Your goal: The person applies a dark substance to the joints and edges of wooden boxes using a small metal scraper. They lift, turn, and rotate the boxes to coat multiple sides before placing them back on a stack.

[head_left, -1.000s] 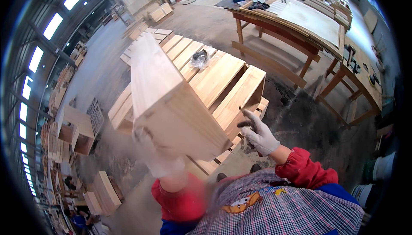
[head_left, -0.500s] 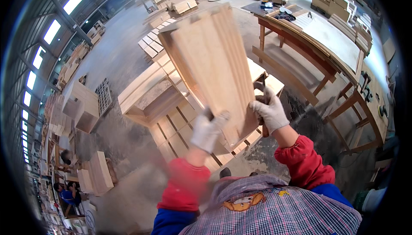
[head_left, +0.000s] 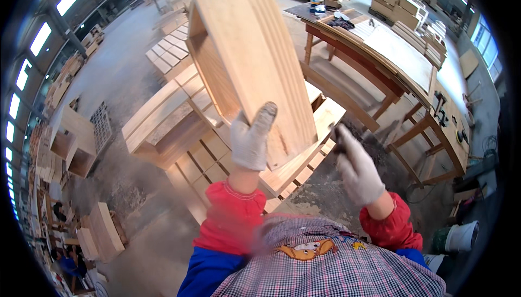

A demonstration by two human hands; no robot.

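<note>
A long, light wooden box point(head_left: 255, 52), open along its left side, stands tilted over a slatted wooden piece point(head_left: 304, 172). At the box's near end my left hand point(head_left: 251, 137), in a whitish glove with a dirty thumb, is closed on the left edge, the thumb lying on the broad face. My right hand point(head_left: 359, 169), also gloved, is apart from the box at its lower right. Its fingers point up and left around a small dark thing point(head_left: 339, 137) that is too blurred to name.
More wooden frames point(head_left: 157, 118) lie beyond and left of the box. At the right stand a workbench point(head_left: 401, 52) with a pale panel and a side table point(head_left: 450, 128) with dark tools. Boxes point(head_left: 73, 137) stand on the floor at left; a white bucket point(head_left: 461, 236) is at lower right.
My right hand has come off the box's right edge and moved down and right. My left hand now shows its thumb on the broad face. The whole view has shifted.
</note>
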